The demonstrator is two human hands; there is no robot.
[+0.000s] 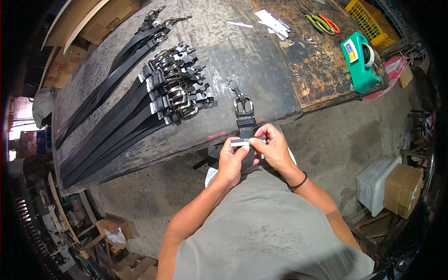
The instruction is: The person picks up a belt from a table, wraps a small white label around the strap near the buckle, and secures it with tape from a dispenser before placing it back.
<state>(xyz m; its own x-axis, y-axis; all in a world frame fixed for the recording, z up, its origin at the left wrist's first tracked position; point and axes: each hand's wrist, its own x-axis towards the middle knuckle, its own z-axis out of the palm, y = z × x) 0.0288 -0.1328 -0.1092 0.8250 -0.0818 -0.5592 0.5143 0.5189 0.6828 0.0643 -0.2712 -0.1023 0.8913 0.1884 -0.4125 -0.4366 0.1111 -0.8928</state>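
Black belt (246,122) with a grained, leathery surface runs over the near edge of the worn, dark-topped table (261,56) towards the person; its metal buckle (236,106), a rounded rectangular frame, rests on the tabletop, with a small hook-shaped hanger (236,88) just beyond it. The left hand (231,161) pinches one end of a narrow, flat black-and-white strip (239,142) lying across the strap, and the right hand (275,148) presses its thumb on the other end, fingers curled about the belt. Small lettering on the strip is too fine to read. A thin dark band (303,182) circles the right wrist.

To the left lies a long bundle of smooth black belts (105,128), their shiny buckles clustered together. On the right, scarred, flaking wood (308,56) carries loose white strips (273,23), cutters with green handles (317,24) and a glossy green plastic tape dispenser (361,74).
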